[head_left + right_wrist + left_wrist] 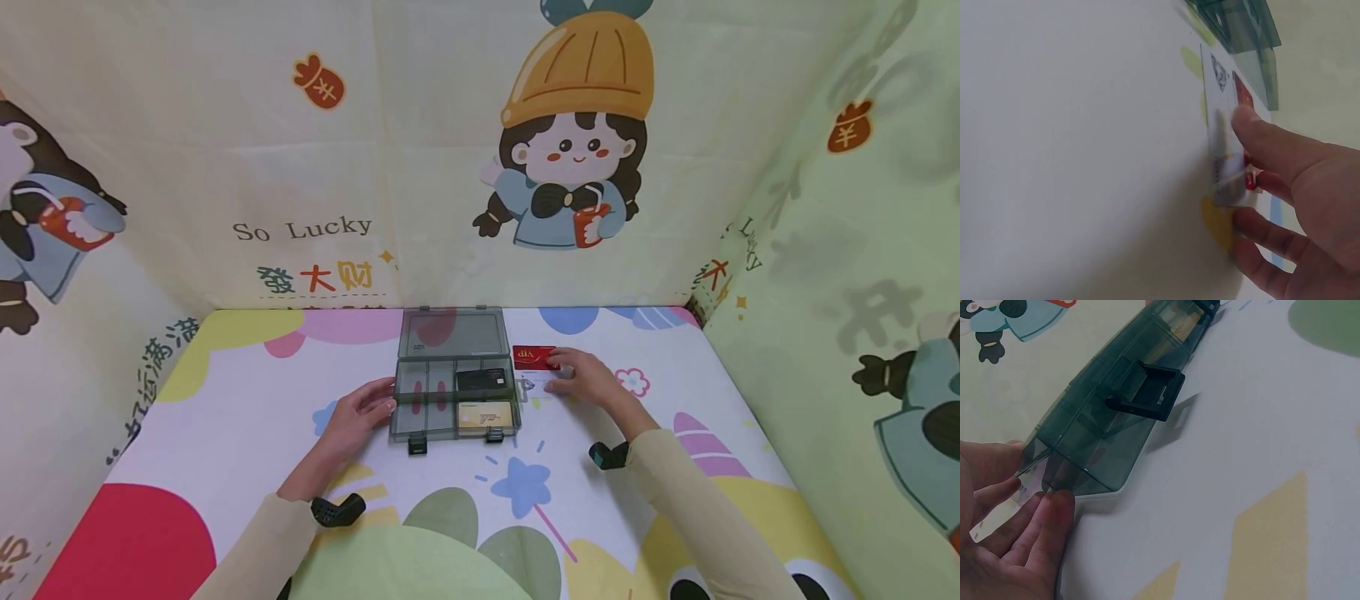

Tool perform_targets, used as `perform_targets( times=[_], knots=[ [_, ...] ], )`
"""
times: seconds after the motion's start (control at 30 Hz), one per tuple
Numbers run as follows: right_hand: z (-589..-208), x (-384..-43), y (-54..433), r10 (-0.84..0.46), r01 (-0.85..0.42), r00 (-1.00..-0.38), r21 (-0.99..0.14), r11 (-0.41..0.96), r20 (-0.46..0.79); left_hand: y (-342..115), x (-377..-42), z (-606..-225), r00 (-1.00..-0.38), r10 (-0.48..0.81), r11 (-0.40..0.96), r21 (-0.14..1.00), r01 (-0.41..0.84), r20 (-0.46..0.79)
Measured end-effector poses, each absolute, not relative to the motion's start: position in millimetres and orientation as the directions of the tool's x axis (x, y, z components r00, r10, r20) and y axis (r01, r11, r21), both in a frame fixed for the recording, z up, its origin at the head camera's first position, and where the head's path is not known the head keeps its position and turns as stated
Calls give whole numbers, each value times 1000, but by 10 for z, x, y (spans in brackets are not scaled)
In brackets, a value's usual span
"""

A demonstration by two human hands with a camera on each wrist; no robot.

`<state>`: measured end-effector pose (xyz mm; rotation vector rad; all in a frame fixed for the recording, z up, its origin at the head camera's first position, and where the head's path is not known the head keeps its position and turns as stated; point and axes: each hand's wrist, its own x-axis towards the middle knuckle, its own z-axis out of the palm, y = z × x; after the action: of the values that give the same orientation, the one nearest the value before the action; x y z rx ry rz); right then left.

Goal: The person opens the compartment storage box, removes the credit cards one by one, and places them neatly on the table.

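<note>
A grey translucent divided storage box (453,418) lies on the table with its lid folded back. A black card (482,380) sits in its back right part, and a gold card (484,415) in its front right part. At the box's left edge, my left hand (360,417) grips the side wall with bent fingers. To the right of the box lie a red card (531,357) and, nearer me, a white card (1221,134). My right hand (588,379) reaches over the right ends of these cards with spread fingers. One fingertip touches the red card.
The table's patterned cover (247,433) runs up to a printed cloth wall (442,167) just behind the box lid. Another cloth wall (810,275) closes the right side. Two black latches (1150,394) stick out from the box's front.
</note>
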<state>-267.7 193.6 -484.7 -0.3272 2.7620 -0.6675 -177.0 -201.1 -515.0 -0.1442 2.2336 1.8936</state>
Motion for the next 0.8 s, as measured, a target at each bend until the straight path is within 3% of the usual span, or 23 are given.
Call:
perform_targets(
  times=[0.23, 0.6, 0.8],
  knots=[
    [-4871, -2696, 1968, -317, -205, -923, -417, 885, -219, -2020, -1776, -5174, -971, 70, 162, 963, -213, -227],
    [-4798, -2682, 1967, -268, -202, -937, -278, 939, -225, -2016, -1784, -5146, -971, 67, 162, 963, -217, -230],
    [-4828, -2687, 2013, -254, -183, -940, -293, 938, -226, -2025, -1781, -5147, -972, 65, 177, 961, -211, -225]
  ],
)
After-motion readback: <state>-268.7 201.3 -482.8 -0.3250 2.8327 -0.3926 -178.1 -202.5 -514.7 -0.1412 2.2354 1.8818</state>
